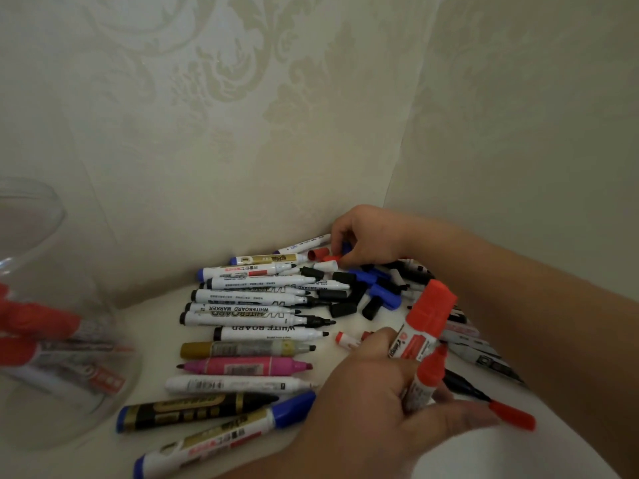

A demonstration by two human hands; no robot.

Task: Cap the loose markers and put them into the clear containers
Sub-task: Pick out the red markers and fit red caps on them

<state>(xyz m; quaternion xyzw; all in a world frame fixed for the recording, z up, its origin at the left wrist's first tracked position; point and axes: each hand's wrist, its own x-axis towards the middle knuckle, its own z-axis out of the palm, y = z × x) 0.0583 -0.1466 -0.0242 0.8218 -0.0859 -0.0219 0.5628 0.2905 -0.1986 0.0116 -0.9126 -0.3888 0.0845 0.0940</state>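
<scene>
Whiteboard markers [249,319], about a dozen and mostly uncapped, lie side by side just to the left of the left hand [363,399]. A heap of loose black and blue caps [363,292] lies between that hand and the right hand [366,243], and one clear container [69,340], holding at least three more markers with red caps, stands well off to the left. The left hand is closed round two red-capped markers [427,326], which tilt up between its fingers and thumb. The right hand's fingers curl down at the far edge of the heap beside a red cap [320,253]; a blue cap shows between them, but whether they grip it cannot be told.
</scene>
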